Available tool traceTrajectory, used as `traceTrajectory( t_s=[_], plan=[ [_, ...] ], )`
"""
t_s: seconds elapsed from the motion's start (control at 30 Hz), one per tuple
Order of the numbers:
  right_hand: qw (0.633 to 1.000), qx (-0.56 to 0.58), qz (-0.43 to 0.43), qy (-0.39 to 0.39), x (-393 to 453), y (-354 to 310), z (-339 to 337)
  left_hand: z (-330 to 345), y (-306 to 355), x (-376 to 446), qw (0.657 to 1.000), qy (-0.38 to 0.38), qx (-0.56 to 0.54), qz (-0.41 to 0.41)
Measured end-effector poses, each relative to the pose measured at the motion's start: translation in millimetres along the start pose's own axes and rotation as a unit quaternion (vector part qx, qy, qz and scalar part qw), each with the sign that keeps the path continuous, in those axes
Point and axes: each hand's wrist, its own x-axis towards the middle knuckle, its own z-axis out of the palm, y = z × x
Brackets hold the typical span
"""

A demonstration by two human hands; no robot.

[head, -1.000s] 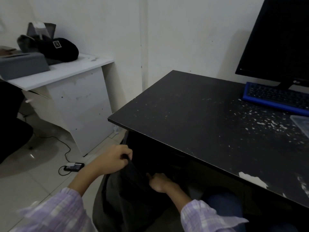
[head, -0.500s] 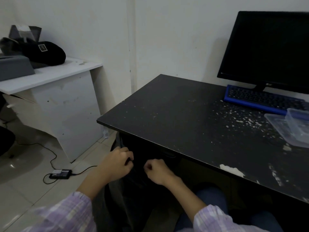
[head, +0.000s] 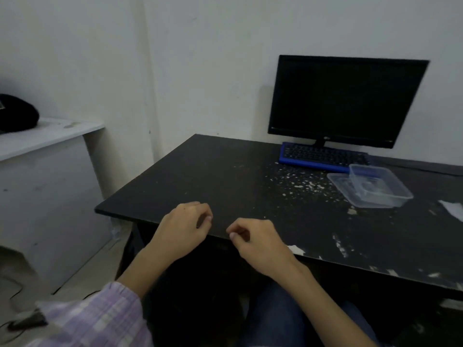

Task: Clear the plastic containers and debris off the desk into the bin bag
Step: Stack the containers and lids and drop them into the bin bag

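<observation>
A clear plastic container (head: 380,184) sits on a flat clear lid (head: 337,180) at the right of the black desk (head: 213,171), just in front of the keyboard. White flakes of debris (head: 300,181) lie scattered left of the container and along the desk's front edge. My left hand (head: 184,227) and my right hand (head: 255,240) hover side by side over the front edge, fingers loosely curled, holding nothing. Both are well short of the container. The space under the desk is dark and I cannot make out the bin bag there.
A black monitor (head: 345,98) and a blue keyboard (head: 318,155) stand at the back of the desk. A white scrap (head: 453,209) lies at the far right. A white side table (head: 45,136) with a black cap (head: 15,113) stands to the left.
Both hands let go of the dark bag under the desk and rose to the desk's front edge. My view lifted and swung right, bringing the container into sight.
</observation>
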Motion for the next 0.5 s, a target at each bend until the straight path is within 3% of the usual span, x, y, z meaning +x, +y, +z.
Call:
traceTrajectory(
  t_s=[0.3,0.5],
  plan=[
    [0.988,-0.023,0.126,0.089,-3.9,79.3,-101.9,60.4,92.2,92.0,0.983,-0.115,-0.141,-0.003],
    [0.961,-0.066,0.206,0.173,11.5,146.2,-159.7,106.3,158.3,151.3,0.961,-0.144,-0.237,-0.007]
  ],
)
